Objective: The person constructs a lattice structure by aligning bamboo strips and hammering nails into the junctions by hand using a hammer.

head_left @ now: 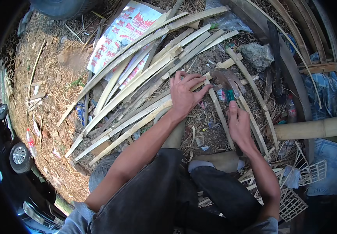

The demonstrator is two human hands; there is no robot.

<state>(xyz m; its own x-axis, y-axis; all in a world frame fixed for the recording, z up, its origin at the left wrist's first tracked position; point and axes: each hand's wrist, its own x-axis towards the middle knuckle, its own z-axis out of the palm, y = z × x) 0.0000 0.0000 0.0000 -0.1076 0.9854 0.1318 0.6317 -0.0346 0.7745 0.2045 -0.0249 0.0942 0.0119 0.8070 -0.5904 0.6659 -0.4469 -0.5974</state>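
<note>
My left hand (pixel 184 95) presses down at the far ends of the split bamboo strips (pixel 153 113). Its thumb and forefinger close at the top of a short bamboo slat (pixel 220 113) that runs back toward my knees. Anything small between the fingertips is too hidden to make out. In my right hand (pixel 239 124) is a hammer (pixel 227 80) with a rusty curved head and a green grip. The head sits just right of my left fingertips, over a crosspiece where several slats meet. Another slat (pixel 250 78) lies to the right of it.
More long bamboo strips (pixel 137 46) lie over a printed white sack (pixel 110 39) at the far left. A grey rock (pixel 257 55) and a thick bamboo pole (pixel 313 128) are on the right. A bamboo lattice (pixel 293 204) lies near my right arm. Straw covers the ground.
</note>
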